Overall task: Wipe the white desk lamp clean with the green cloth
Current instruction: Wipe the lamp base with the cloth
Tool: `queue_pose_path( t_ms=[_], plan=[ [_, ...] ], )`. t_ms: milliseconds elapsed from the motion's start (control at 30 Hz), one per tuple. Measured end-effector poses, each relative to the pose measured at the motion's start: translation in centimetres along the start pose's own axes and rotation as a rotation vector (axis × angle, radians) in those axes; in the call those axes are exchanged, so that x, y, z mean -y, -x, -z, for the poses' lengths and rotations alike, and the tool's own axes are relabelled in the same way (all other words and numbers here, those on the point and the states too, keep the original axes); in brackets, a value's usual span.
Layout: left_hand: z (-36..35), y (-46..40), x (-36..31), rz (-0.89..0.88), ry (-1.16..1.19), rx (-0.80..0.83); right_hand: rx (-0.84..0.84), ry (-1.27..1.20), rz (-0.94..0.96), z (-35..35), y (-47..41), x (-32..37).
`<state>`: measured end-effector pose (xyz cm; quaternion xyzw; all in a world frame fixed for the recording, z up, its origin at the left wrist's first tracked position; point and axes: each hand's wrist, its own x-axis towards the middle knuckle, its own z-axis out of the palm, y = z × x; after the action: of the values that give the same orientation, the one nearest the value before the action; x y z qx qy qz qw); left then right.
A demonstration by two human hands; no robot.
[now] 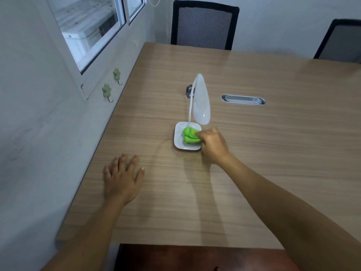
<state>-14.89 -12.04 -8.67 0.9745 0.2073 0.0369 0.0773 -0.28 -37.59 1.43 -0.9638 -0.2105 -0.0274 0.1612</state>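
The white desk lamp (201, 102) stands mid-table, with a thin curved neck, a drop-shaped head bent toward me and a square white base (178, 138). A bunched green cloth (189, 135) lies on top of that base, at the foot of the neck. My right hand (214, 145) grips the cloth's right side and rests against the base's right edge. My left hand (122, 178) lies flat on the wooden table (254, 153), fingers spread, well to the left of the lamp and nearer to me.
A metal cable slot (243, 99) is set into the table right of the lamp, and a small metal fitting (188, 91) sits behind the neck. Two black chairs (203, 26) stand at the far edge. A wall with green hooks (106, 90) runs along the left.
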Motion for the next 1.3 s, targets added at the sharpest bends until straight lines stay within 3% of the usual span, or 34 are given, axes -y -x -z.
queue_pose_path(
  t_ms=[100, 233, 333, 467, 600, 733, 900, 967, 1100, 1300],
  plan=[
    [0.1, -0.1, 0.1, 0.004, -0.008, 0.005, 0.125, 0.15, 0.148, -1.0, 2.0, 0.4],
    [0.3, 0.0, -0.1, 0.005, -0.008, 0.005, 0.073, 0.146, 0.263, -0.9, 3.1, 1.6],
    [0.2, 0.0, -0.1, -0.008, -0.007, -0.009, -0.022, 0.17, 0.227, -0.9, 0.5, 4.0],
    [0.1, -0.1, 0.0, -0.006, 0.005, -0.014, -0.01, 0.333, 0.085, -1.5, -2.5, 6.7],
    [0.2, -0.1, 0.1, -0.004, -0.001, -0.006, -0.1, 0.464, 0.14, -2.4, -0.1, 8.1],
    [0.4, -0.1, -0.1, -0.003, 0.0, -0.014, -0.163, 0.35, 0.161, -3.2, 1.4, 9.0],
    [0.3, 0.0, -0.4, -0.002, -0.003, -0.037, -0.314, 0.17, 0.215, -2.9, -3.7, 12.6],
    [0.2, 0.1, -0.4, -0.001, -0.018, -0.038, -0.281, 0.178, 0.218, -3.3, -6.0, 13.8],
    [0.1, 0.0, -0.3, -0.01, -0.017, -0.043, 0.012, 0.173, 0.168, -6.4, -9.6, 14.6],
    [0.2, 0.0, -0.3, -0.003, 0.017, -0.016, 0.166, 0.155, 0.116, -9.7, -10.0, 13.8]
  ],
)
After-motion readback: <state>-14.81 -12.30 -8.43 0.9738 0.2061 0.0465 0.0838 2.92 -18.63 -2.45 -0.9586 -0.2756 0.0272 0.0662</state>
